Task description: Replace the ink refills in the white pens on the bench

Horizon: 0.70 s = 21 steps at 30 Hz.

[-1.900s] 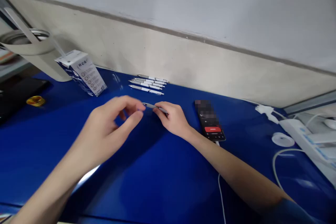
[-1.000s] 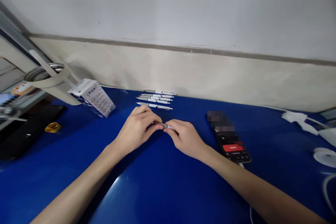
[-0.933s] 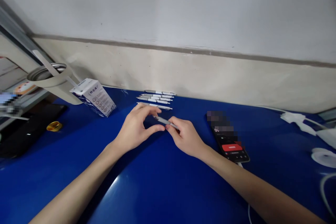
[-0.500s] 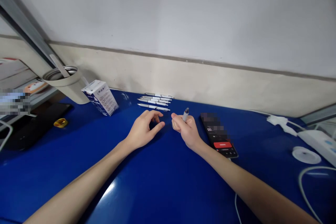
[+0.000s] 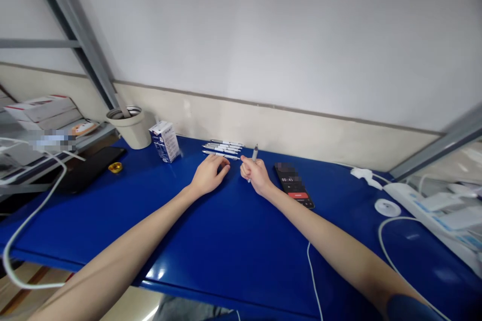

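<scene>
My right hand point(image 5: 256, 175) is closed around a white and grey pen point(image 5: 255, 152), which stands upright out of the fist with its grey end on top. To its left, my left hand point(image 5: 209, 174) rests on the blue table point(image 5: 211, 246), fingers loosely curled and thumb apart, with nothing seen in it. Just beyond that hand lie several similar white pens point(image 5: 223, 149), side by side near the wall. The nearest pen is partly behind the left fingertips; I cannot tell whether they touch it.
A phone point(image 5: 293, 185) with a running timer lies right of my right hand. Further right are a power strip point(image 5: 414, 200) and a white round disc point(image 5: 387, 207). On the left stand a small carton point(image 5: 164, 142), a beige pot point(image 5: 132, 130) and a gold-coloured ring point(image 5: 115, 167).
My head view has pulled back and shifted, so more of the table's front edge shows. Both hands keep nearly the same pose; the pen stays in my right hand.
</scene>
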Each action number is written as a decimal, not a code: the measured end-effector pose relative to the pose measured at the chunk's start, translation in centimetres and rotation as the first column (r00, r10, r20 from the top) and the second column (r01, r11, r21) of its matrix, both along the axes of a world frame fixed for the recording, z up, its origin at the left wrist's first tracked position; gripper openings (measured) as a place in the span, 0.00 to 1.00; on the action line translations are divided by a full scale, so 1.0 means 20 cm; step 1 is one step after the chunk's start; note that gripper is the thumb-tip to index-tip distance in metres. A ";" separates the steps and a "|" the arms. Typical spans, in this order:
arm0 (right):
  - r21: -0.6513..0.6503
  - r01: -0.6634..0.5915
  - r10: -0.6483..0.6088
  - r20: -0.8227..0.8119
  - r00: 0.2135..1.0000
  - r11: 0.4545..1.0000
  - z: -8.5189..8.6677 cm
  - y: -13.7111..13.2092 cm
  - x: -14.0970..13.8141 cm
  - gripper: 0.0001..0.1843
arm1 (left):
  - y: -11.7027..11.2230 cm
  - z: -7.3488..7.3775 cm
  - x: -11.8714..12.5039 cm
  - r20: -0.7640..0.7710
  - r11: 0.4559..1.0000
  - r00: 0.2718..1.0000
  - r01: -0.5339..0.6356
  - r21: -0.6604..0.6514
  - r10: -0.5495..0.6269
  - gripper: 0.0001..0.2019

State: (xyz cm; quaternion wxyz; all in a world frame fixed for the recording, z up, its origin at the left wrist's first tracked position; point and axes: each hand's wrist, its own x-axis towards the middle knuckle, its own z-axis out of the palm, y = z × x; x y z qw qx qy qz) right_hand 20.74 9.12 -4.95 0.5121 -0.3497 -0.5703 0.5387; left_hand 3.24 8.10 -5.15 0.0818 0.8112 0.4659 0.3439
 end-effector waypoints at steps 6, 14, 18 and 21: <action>0.041 -0.022 0.021 0.039 0.999 0.999 0.03 0.01 -0.03 0.30 | 0.02 0.00 -0.03 -0.079 0.994 0.994 -0.074 0.077 0.080 0.08; 0.141 -0.007 -0.039 0.323 0.946 0.990 0.13 0.13 0.09 0.28 | 0.10 -0.05 -0.10 -0.165 0.970 0.957 -0.227 0.091 0.239 0.15; 0.212 -0.060 -0.078 0.587 0.806 0.975 0.22 0.29 0.25 0.25 | 0.13 -0.07 -0.11 -0.202 0.962 0.941 -0.259 0.082 0.270 0.15; 0.290 -0.115 -0.151 0.750 0.644 0.950 0.25 0.40 0.39 0.16 | 0.14 -0.07 -0.10 -0.221 0.957 0.932 -0.276 0.085 0.289 0.13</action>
